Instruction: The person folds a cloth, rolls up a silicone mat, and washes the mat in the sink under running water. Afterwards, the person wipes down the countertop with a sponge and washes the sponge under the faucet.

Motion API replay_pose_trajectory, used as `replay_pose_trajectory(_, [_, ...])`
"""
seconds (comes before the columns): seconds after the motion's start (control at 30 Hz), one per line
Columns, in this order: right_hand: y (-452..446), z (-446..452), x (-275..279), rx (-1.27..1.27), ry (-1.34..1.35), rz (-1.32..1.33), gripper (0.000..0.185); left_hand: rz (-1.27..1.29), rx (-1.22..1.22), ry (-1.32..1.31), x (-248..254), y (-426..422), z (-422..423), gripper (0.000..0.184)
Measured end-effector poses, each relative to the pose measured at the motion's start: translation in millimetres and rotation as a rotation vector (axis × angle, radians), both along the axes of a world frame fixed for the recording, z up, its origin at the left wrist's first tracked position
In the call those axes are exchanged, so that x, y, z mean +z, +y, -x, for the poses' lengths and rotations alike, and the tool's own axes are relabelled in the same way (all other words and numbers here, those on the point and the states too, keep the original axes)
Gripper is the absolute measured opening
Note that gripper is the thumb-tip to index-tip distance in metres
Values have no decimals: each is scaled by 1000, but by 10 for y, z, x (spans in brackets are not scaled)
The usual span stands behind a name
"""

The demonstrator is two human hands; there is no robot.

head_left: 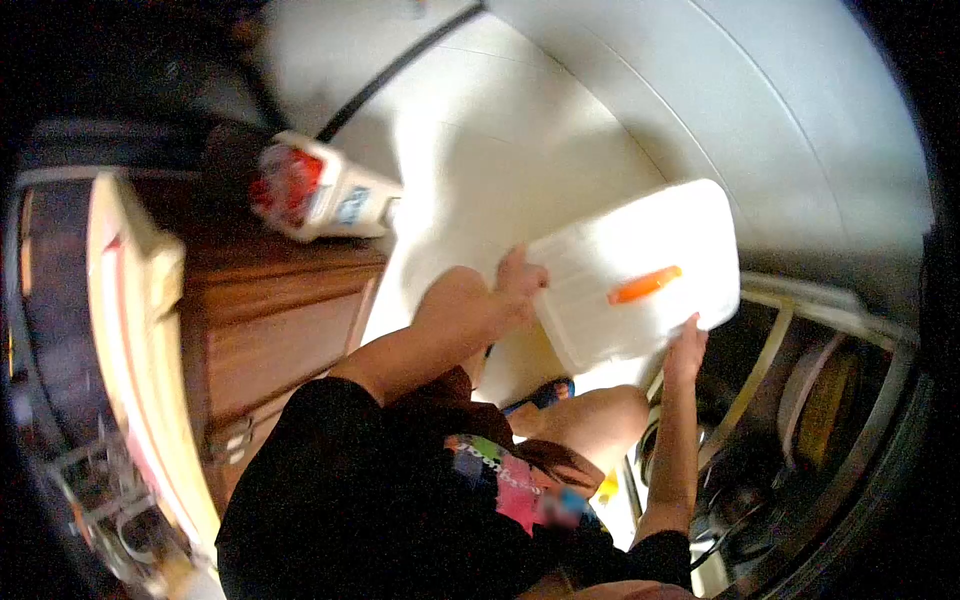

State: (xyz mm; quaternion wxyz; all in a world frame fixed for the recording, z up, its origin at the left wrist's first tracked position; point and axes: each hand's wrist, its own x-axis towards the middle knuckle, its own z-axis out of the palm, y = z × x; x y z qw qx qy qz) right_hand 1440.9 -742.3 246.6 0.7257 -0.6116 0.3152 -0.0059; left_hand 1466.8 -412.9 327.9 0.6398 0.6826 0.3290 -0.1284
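A white rectangular plastic tub [590, 235] is held up, tilted, in front of my knees. My left hand [522, 277] grips its left edge, with the fingers curled at the rim. My right hand [687, 345] holds the near right edge, its thumb or a finger lying over the side. On the tub shows a long orange piece [645, 285]; whether it lies inside or is fixed to the tub, I cannot tell. Motion blur softens the details.
A white jug [350, 195] with red and blue markings is at the left, by brown wooden cabinets [280, 340]. At the right stands a metal rack [745, 390] holding dark round cookware. A sandalled foot [550, 392] rests on the pale floor [470, 110] below.
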Motion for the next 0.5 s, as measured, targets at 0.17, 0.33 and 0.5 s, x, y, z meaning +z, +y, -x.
replay_pose_trajectory(0.17, [644,79,1226,51,-94,-184,51,167,56,-131,1594,398,399,34])
replay_pose_trajectory(0.33, [1042,175,2569,332,-14,-186,64,-61,6,-629,2767,692,953,34])
replay_pose_trajectory(0.5, [1460,549,4332,625,-187,-862,63,-572,19,-910,3875,823,1514,21])
